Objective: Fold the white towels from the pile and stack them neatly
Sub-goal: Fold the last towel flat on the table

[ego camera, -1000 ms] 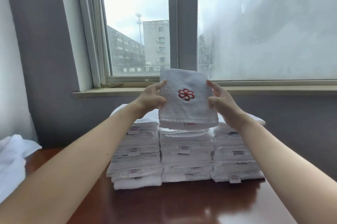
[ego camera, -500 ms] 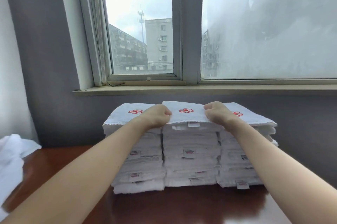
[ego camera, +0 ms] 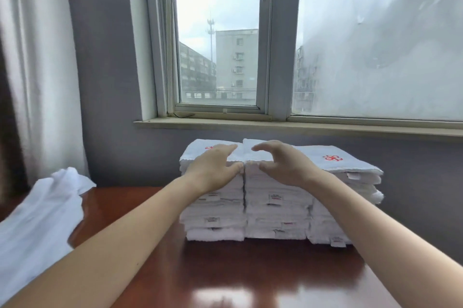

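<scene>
Curtain (ego camera: 37,69) hung at the far left beside a grey wall (ego camera: 105,82), with a window (ego camera: 218,32) and sill (ego camera: 275,126) above the table (ego camera: 225,270). Both forearms reached across the table, and the hands hid much of the left and middle stack tops.

The folded towels (ego camera: 275,217) stood at the table's far side by the wall. They were white and fluffy, with small labels (ego camera: 275,199) on their fronts and a red emblem (ego camera: 332,157) on the right top one. A loose pile (ego camera: 42,217) lay at the table's left, well apart.

The left hand (ego camera: 215,164) had straight fingers and held nothing. The right hand (ego camera: 283,164) had loosely curved fingers and gripped nothing. Whether either touched cloth could not be told.

There were three stacks, one pile and two hands.
</scene>
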A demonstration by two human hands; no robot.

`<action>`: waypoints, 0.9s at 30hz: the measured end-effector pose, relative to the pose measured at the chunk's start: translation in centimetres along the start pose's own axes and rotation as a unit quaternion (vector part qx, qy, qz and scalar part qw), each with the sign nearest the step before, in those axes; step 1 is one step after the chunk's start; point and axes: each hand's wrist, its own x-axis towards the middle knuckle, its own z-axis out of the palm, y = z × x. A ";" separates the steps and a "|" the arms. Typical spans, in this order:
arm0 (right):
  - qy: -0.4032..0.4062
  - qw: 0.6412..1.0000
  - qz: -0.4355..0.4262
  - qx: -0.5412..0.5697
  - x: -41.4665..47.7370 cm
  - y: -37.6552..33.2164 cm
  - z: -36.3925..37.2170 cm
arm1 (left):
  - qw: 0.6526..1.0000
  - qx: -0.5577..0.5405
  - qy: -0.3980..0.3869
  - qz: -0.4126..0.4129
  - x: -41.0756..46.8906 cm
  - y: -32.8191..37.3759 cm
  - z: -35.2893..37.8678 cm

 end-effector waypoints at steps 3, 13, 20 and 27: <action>-0.035 0.997 -0.064 -0.039 -0.5 -3.8 1.2 | 1.000 0.010 0.009 -0.012 -3.9 -2.7 -2.0; -0.173 0.962 -0.206 -0.052 0.0 -18.5 11.6 | 0.982 0.023 -0.003 -0.187 -18.0 -15.7 -6.1; -0.246 0.937 -0.249 -0.010 -0.7 -26.6 20.6 | 0.947 0.052 -0.063 -0.310 -28.0 -23.5 -7.6; -0.298 0.922 -0.243 0.047 -1.8 -30.8 26.7 | 0.940 0.098 -0.055 -0.323 -32.8 -26.8 -6.9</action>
